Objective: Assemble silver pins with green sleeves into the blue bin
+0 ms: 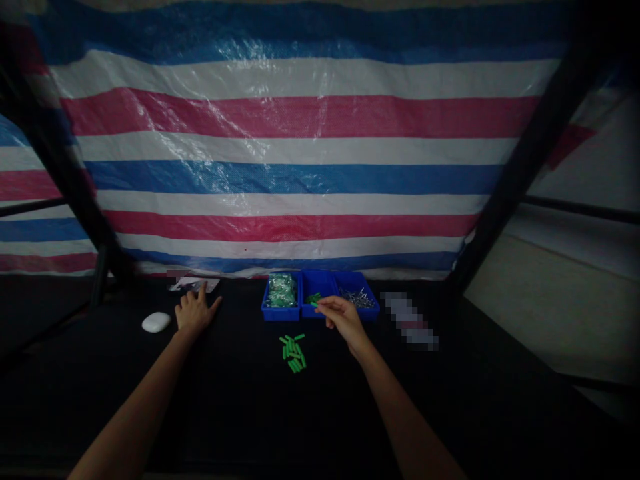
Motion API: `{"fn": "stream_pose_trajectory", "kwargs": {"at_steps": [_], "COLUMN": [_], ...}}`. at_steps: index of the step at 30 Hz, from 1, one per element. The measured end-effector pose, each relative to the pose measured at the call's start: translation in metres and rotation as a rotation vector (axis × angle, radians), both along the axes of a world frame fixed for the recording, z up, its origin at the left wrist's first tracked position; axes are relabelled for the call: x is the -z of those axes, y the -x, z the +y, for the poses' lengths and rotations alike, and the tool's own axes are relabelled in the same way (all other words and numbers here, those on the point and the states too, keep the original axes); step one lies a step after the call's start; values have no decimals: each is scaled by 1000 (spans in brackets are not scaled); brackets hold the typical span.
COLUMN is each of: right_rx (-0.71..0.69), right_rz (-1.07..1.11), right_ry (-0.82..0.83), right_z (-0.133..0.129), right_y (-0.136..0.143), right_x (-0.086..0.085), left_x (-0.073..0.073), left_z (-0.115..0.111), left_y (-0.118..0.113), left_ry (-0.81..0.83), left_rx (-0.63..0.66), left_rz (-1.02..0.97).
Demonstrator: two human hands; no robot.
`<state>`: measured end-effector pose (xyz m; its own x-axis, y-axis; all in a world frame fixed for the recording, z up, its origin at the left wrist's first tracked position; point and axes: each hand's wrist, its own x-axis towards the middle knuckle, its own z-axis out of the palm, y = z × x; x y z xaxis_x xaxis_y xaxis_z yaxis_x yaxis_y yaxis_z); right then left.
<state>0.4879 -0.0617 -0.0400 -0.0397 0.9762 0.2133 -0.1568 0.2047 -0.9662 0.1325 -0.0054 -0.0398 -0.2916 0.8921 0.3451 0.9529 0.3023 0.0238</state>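
Note:
My left hand (195, 312) is spread with its fingers apart on the black table, its fingertips at a flat pale packet (209, 285). My right hand (340, 315) is pinched at the front edge of the blue tray (320, 280), with a small green piece (314, 303) between thumb and fingers. More green pieces lie in that middle compartment. In front of the trays, several green pieces (294, 355) rest in a loose pile. The right compartment holds metal screws or nails (357, 298). Clear bags with green contents (281, 291) fill the left blue bin (281, 313).
A white rounded object (157, 323) sits left of my left hand. On the right lies a blurred pale item (409, 321). Behind the table (240, 413) hangs a striped plastic sheet (300, 180), between dark slanted posts (515, 173).

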Motion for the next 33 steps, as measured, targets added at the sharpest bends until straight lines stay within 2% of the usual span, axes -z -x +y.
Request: {"fn": "stream_pose_trajectory", "kwargs": {"at_steps": [3,10,17,20,27,33], "right_rx": [-7,4,0,-6,3,-2], "right_rz": [7,-1,-9,-18,-15,-19], "right_ry": [-3,6,-3,-10,1,-3], "right_z": [-1,1,1,0,0,1], "right_y": [0,-1,-1,-1,-1,-1], "right_x": [-1,0,1,0,-1,0], "left_x": [0,-8,-9,-9,-9,-9], "left_z": [0,13,32,37,39,43], "left_y": [-1,0,35,43,43,32], "left_ry": [-45,-88,-4,38,99,-23], "left_rx": [-15,-256,-265,-263,-253,-333], "left_rz": [5,-158,-319,-337,-290,-322]}}
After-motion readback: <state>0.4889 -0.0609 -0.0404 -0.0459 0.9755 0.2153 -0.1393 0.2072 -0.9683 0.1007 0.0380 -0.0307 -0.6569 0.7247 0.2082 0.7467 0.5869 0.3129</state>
